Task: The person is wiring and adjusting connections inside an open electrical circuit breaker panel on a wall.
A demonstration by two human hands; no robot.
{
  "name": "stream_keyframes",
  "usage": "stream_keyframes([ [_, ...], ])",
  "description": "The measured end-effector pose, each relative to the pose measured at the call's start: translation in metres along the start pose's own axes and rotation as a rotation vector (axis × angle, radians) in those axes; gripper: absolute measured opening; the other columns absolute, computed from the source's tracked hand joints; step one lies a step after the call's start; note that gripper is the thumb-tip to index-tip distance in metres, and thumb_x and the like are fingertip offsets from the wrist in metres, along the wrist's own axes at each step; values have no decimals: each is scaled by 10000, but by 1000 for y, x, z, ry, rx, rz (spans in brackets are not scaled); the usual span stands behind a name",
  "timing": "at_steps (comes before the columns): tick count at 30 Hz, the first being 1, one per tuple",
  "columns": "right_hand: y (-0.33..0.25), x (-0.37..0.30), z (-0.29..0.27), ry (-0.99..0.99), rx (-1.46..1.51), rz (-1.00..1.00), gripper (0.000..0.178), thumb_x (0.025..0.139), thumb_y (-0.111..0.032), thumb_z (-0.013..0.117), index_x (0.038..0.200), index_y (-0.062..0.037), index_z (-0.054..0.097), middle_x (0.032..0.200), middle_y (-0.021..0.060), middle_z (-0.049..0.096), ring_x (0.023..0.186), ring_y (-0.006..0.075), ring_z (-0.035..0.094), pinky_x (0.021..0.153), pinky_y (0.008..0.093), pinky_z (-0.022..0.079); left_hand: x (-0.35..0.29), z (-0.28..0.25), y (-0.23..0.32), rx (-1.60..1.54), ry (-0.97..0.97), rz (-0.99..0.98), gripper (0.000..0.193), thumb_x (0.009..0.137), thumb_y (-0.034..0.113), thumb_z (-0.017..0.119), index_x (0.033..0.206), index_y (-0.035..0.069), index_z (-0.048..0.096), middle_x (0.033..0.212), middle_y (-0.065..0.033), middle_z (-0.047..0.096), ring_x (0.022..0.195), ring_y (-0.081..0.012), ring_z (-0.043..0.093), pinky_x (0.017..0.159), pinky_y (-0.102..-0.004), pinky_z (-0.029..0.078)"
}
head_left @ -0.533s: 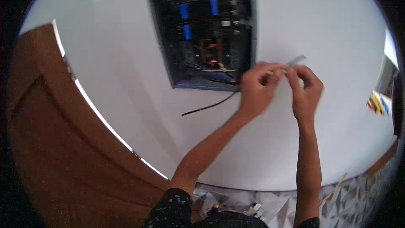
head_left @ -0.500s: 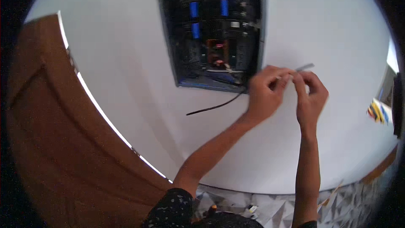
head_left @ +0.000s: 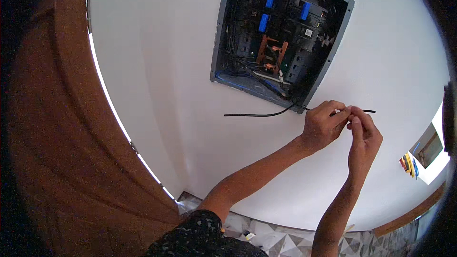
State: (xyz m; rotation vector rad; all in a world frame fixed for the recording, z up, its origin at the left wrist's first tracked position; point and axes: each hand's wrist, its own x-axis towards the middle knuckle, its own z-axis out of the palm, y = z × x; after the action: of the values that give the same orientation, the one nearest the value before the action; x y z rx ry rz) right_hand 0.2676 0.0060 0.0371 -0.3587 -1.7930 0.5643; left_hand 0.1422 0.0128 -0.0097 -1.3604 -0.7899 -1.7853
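A grey electrical panel box (head_left: 219, 43) is set in the white wall, its inside exposed with black wiring, blue parts and an orange-brown bracket (head_left: 262, 49). Out of its lower right corner come black cables. One of them runs to my left hand (head_left: 323, 126), whose fingers are closed on it. Right beside it, my right hand (head_left: 365, 140) pinches the same cable with thumb and fingers, the fingertips of both hands touching. The tip of this black cable (head_left: 370, 111) sticks out past my right fingers. A second black cable (head_left: 252, 115) hangs loose to the left, below the box.
Left of the wall stands a brown panelled door (head_left: 62, 128), with a bright gap and hinges along its edge. Several coloured wires (head_left: 409, 165) stick out of the wall at the right, near an opening. Grey patterned floor tiles (head_left: 281, 242) lie below, with small items on them.
The view has turned, so the panel box sits tilted and further right. Both hands stay together on the cable, now lower in the picture. The cable's tip points more level than before.
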Motion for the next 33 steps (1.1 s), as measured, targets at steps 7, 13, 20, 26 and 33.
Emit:
stream_keyframes([
  [7, 14, -2, -9, 274, -156, -194, 201, 924, -103, 663, 1074, 30, 662, 931, 85, 672, 808, 140, 621, 722, 291, 519, 8, -13, 16, -241, -68, -346, 128, 835, 83, 746, 960, 63, 738, 822, -69, 666, 627, -147, 602, 517, -271, 477],
  [13, 5, 15, -9, 80, 4, -69, 262, 937, -227, 681, 857, 22, 674, 698, 41, 633, 652, 93, 577, 606, 232, 466, 13, -23, 8, -354, -184, -347, 107, 827, 72, 755, 925, 37, 728, 861, -77, 693, 735, -150, 666, 637, -271, 526],
  [20, -1, 15, -9, 64, -15, 6, 330, 935, -271, 686, 773, 12, 636, 644, 39, 607, 599, 87, 551, 587, 233, 447, 11, -19, 9, -103, 51, -50, 216, 756, 7, 795, 930, 59, 678, 932, -82, 682, 801, -209, 690, 679, -297, 557],
  [26, 3, 11, -10, 31, -32, -167, 256, 920, -187, 693, 790, 26, 637, 700, 40, 630, 651, 101, 568, 626, 240, 454, 16, -29, 25, -28, -159, -163, 124, 822, 13, 720, 930, 56, 677, 944, -78, 665, 803, -217, 677, 640, -313, 542],
  [33, 16, 20, -32, -184, 17, -264, 150, 904, -80, 677, 803, 30, 661, 748, 60, 657, 708, 122, 602, 668, 254, 484, 38, -44, 3, -349, -740, -208, 145, 917, 78, 615, 1026, -11, 651, 911, -124, 675, 788, -264, 659, 716, -368, 526],
])
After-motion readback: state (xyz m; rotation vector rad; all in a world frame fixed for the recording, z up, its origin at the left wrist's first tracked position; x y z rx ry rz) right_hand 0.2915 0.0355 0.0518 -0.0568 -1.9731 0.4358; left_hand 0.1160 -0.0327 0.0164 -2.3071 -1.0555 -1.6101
